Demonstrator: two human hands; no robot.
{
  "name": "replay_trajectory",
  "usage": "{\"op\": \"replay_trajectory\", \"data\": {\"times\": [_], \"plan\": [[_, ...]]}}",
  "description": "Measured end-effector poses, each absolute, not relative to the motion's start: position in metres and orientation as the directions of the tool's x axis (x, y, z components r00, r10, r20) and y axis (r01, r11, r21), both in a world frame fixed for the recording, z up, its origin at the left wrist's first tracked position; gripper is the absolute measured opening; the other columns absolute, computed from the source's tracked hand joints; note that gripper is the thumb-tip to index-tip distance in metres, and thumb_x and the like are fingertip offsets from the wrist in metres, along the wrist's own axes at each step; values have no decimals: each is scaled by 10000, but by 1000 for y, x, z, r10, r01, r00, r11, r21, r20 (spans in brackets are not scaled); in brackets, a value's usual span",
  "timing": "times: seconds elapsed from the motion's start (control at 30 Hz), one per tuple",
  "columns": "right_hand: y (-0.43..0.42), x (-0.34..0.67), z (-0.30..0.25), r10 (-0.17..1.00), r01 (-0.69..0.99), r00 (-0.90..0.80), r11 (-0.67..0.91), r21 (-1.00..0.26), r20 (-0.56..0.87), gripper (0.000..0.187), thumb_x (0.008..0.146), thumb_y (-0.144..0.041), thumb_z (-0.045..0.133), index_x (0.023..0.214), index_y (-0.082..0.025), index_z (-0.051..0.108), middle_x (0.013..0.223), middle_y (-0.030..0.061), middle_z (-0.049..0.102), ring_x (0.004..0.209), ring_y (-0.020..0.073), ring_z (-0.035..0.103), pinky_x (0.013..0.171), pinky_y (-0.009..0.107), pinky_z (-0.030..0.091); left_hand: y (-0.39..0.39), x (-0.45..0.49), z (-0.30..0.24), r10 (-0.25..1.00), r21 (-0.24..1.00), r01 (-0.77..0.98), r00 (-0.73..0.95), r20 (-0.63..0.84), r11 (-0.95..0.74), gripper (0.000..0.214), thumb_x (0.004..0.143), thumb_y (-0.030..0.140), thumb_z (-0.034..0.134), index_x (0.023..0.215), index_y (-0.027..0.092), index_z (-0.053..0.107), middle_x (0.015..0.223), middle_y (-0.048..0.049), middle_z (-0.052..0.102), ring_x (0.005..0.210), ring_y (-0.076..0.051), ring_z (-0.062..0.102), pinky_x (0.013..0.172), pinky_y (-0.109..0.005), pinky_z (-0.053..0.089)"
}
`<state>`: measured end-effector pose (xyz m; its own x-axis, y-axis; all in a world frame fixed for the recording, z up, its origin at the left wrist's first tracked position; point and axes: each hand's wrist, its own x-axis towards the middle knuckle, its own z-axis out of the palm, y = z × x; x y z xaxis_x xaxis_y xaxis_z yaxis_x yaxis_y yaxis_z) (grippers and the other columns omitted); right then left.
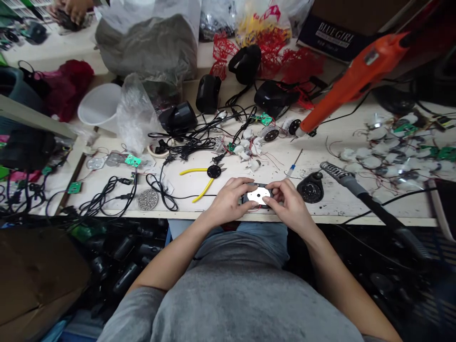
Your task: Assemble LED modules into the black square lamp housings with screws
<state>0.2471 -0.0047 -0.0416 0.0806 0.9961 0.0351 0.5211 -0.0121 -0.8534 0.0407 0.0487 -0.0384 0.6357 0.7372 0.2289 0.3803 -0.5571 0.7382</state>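
My left hand (228, 202) and my right hand (287, 204) meet at the front edge of the workbench (285, 164). Between their fingers they grip a small dark device with a white disc face (259, 195). Part of it is hidden by my fingers. Just left of my left hand lie yellow-handled pliers (203, 178) with a black round part (214, 171) on them. A black round holder (310, 187) stands to the right of my right hand, and a thin syringe (292, 164) lies behind it.
Black cables, green circuit boards (133, 160) and white parts cover the bench. A soldering iron (351, 183) lies at the right, with an orange glue gun (359, 78) above it. Another person's hand (73, 9) works at the top left.
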Motion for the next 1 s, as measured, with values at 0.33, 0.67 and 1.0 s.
{"op": "replay_trajectory", "data": {"times": [0.33, 0.67, 1.0], "plan": [[-19, 239, -44, 953, 722, -11, 217, -658, 302, 160, 963, -270, 578, 1070, -195, 671, 885, 50, 561, 755, 185, 623, 681, 335, 559, 47, 44, -40, 785, 776, 395, 587, 199, -492, 318, 838, 348, 767, 1112, 211, 683, 1233, -113, 682, 1172, -268, 626, 1027, -447, 507], [-21, 233, -45, 920, 798, -23, 253, -547, 392, 212, 992, -262, 515, 1067, -173, 691, 853, 49, 529, 758, 193, 604, 709, 336, 536, 103, 37, -10, 861, 780, 473, 483, 160, -410, 200, 865, 268, 728, 1041, 174, 708, 1039, -70, 699, 946, -185, 679, 829, -305, 556], [-19, 233, -41, 919, 835, -57, 258, -486, 390, 216, 999, -251, 492, 1050, -165, 683, 838, 54, 551, 760, 198, 622, 703, 327, 546, 121, 100, -5, 835, 380, 790, 545, -77, -481, 248, 799, 217, 752, 1020, 125, 687, 1140, -132, 626, 946, -252, 657, 822, -348, 520]]}}
